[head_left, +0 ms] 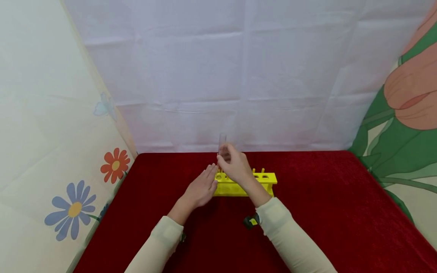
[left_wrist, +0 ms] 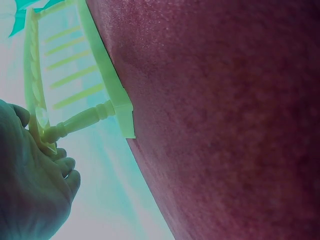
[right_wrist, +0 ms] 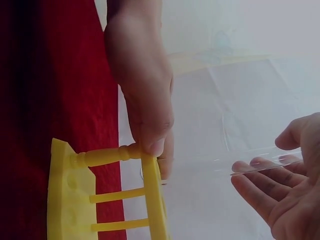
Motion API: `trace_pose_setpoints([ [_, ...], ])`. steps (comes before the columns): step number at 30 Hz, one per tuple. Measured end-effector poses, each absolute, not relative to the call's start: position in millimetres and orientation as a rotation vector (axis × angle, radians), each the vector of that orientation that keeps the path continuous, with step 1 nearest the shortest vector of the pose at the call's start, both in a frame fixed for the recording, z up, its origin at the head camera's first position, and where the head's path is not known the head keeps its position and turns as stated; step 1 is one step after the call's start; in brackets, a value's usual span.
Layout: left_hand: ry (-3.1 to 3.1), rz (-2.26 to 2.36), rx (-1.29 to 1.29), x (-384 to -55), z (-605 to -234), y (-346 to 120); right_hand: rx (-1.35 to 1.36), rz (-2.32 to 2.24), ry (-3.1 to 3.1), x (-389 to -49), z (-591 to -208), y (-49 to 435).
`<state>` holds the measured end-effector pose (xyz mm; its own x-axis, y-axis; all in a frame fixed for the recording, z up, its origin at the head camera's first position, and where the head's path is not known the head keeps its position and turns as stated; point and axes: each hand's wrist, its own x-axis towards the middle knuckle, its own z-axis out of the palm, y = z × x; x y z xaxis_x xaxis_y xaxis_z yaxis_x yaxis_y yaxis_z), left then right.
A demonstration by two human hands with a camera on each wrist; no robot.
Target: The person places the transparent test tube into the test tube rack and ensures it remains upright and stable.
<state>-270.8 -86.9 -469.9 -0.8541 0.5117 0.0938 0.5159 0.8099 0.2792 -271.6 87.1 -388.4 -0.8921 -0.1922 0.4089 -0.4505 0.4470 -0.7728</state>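
A yellow test tube rack (head_left: 269,178) stands on the red cloth. At its left end my left hand (head_left: 200,186) grips the top plate, thumb on one side and fingers on the other, as the left wrist view shows with the rack (left_wrist: 107,65) tilted in frame. Above that end my right hand (head_left: 236,163) pinches a clear test tube (head_left: 222,139) between thumb and fingers. The tube stands nearly upright. In the right wrist view the tube (right_wrist: 220,166) reaches down to the rack's end hole, its rounded tip faintly visible just below the top plate.
Red velvet cloth (head_left: 341,197) covers the table. A pale hanging sheet (head_left: 205,68) closes off the back, with flower-printed cloths (head_left: 75,208) at the sides. A dark wrist device (head_left: 250,221) sits under the right cuff.
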Motion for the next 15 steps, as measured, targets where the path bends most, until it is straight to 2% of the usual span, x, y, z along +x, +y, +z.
trace_pose_setpoints([
  [15,-2.972,-0.458,-0.857,-270.8,-470.6,-87.4,0.567,1.408,-2.483,-270.6,-394.4,84.9],
])
